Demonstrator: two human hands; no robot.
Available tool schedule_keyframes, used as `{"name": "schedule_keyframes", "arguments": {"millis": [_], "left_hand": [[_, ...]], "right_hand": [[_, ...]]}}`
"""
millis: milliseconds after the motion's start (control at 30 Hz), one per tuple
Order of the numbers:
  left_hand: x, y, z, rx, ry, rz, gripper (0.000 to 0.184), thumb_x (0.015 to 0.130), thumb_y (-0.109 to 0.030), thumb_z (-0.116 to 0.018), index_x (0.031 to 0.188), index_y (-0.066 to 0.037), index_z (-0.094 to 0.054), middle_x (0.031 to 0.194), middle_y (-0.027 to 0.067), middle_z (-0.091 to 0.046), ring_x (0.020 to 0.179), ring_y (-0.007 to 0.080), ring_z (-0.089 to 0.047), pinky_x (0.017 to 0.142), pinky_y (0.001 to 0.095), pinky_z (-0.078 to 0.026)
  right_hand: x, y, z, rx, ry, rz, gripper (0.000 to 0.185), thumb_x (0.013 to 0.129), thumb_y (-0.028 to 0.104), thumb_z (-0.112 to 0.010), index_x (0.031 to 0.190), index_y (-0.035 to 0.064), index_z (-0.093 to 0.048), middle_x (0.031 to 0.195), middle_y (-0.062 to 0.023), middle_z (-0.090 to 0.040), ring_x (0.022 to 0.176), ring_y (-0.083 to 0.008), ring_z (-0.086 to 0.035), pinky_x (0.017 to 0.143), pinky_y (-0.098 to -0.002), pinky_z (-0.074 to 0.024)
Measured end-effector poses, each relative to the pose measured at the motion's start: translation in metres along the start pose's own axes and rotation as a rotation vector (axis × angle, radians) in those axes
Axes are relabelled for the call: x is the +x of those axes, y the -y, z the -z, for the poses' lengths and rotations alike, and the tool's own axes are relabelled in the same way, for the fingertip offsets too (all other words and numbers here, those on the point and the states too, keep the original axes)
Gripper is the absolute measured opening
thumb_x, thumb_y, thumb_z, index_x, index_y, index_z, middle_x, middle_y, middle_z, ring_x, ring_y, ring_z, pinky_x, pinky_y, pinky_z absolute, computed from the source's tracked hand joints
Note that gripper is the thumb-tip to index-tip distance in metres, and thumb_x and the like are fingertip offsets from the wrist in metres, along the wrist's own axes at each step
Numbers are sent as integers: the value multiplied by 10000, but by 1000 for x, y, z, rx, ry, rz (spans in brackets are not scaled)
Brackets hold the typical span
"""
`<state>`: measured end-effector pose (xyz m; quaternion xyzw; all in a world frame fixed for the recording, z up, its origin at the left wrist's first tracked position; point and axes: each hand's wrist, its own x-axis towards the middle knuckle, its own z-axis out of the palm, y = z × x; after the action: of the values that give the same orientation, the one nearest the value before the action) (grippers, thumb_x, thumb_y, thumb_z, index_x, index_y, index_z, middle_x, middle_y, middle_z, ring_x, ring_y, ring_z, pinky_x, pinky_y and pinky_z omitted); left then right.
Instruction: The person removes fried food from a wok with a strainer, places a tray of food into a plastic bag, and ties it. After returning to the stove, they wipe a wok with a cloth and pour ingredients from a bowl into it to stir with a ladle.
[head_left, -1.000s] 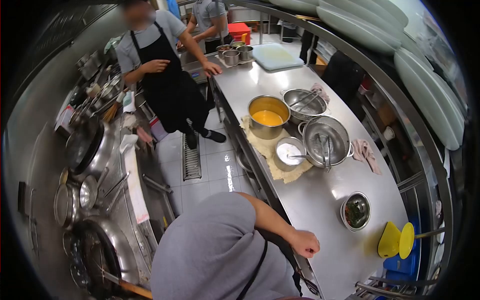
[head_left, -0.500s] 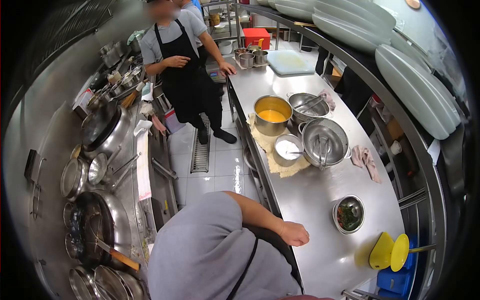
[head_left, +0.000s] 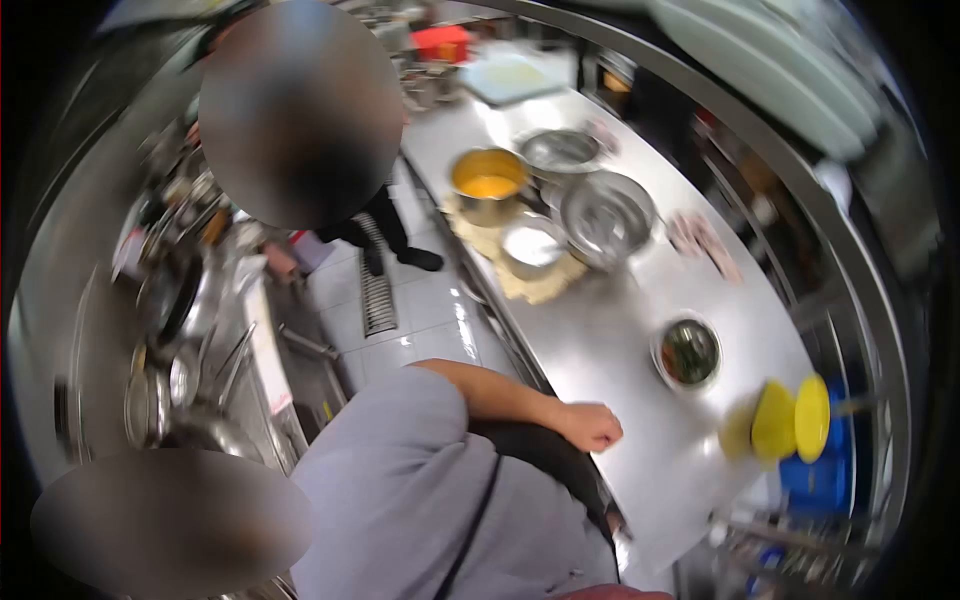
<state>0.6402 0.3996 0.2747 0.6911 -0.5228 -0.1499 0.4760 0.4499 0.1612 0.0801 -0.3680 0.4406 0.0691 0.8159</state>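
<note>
My left hand [head_left: 592,428] is closed in a loose fist at the near edge of the steel table [head_left: 640,470], with nothing seen in it. To its right stands a metal bowl of dark green leaves with some red bits [head_left: 690,352]. Beyond that is a yellow scale-like object [head_left: 775,420] with a round disc. By the table edge, below my left hand, a small blurred skin-coloured patch [head_left: 615,522] may be part of my right hand; its fingers cannot be made out.
Farther along stand a pot of orange-yellow liquid [head_left: 488,186], a container of white contents [head_left: 532,244], and a large strainer [head_left: 606,220]. A pink cloth [head_left: 703,245] lies beside them. A co-worker's legs [head_left: 385,235] show in the aisle. Woks and pans line the left side.
The view has shifted and is blurred, so the table items sit higher in the frame. My left hand stays closed at the table edge. A skin-coloured patch now shows below it.
</note>
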Motion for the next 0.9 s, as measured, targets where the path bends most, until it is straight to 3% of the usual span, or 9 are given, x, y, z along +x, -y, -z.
{"name": "schedule_keyframes", "arguments": {"millis": [233, 300, 367, 433, 467, 567, 667, 800, 900], "left_hand": [[7, -7, -2, -67, 111, 30, 44, 788, -59, -603, 764, -25, -592, 756, 129, -600, 688, 310, -605, 620, 382, -485], [11, -10, 1, -43, 120, 24, 71, 812, -89, -632, 777, -32, -608, 748, 108, -606, 642, 266, -601, 594, 353, -477], [18, -20, 2, -85, 151, 136, 87, 821, -96, -635, 762, -36, -614, 727, 105, -602, 606, 269, -591, 570, 357, -473], [17, -12, -1, -30, 158, 39, 116, 828, -105, -636, 740, -34, -610, 708, 110, -597, 582, 281, -584, 550, 366, -468], [20, -8, -4, -23, 171, -27, 142, 829, -119, -641, 726, -32, -598, 695, 114, -588, 592, 287, -591, 552, 371, -468], [30, -10, -17, -33, 252, -58, 236, 836, -204, -618, 705, -23, -543, 678, 153, -555, 650, 360, -582, 592, 443, -458], [42, -21, -26, -99, 322, -105, 275, 831, -231, -626, 675, -22, -536, 673, 163, -555, 646, 370, -577, 588, 447, -452], [40, -10, -38, -59, 390, -202, 353, 827, -247, -680, 613, -30, -502, 628, 140, -523, 585, 338, -549, 544, 425, -427], [43, -16, -39, -65, 413, -127, 387, 801, -234, -715, 575, -27, -478, 612, 131, -500, 572, 319, -540, 537, 400, -428]], "right_hand": [[28, -45, 32, 629, 132, 179, 297, 931, 254, -620, 1161, 65, -624, 1142, -99, -672, 1072, -248, -634, 936, -433, -537], [19, -46, 30, 670, -90, 85, 225, 953, 237, -595, 1093, 69, -644, 1081, -77, -692, 965, -236, -666, 842, -401, -571], [25, -59, 59, 565, -21, -52, 204, 951, 294, -604, 1011, 104, -650, 877, -47, -697, 764, -188, -677, 642, -346, -593], [10, -51, 42, 531, -256, -82, 197, 958, 301, -592, 949, 114, -655, 789, -29, -675, 678, -164, -653, 574, -314, -572], [6, -47, 31, 634, -211, 23, 210, 964, 300, -581, 988, 102, -647, 796, -40, -672, 721, -188, -665, 606, -330, -584], [-28, -33, -8, 300, -257, -91, 206, 951, 247, -592, 1057, 72, -620, 819, -53, -663, 777, -181, -672, 679, -305, -592], [-47, -30, -46, 221, 40, -165, 144, 916, 185, -642, 992, 65, -620, 798, -40, -648, 758, -152, -661, 669, -267, -576], [-73, -40, -14, 53, -51, -48, 203, 787, 67, -780, 803, 108, -582, 677, 2, -606, 566, -92, -588, 522, -213, -503], [-138, -33, 10, -37, -152, -52, 252, 783, 59, -779, 721, 121, -542, 636, 10, -591, 519, -95, -548, 429, -246, -416]]}}
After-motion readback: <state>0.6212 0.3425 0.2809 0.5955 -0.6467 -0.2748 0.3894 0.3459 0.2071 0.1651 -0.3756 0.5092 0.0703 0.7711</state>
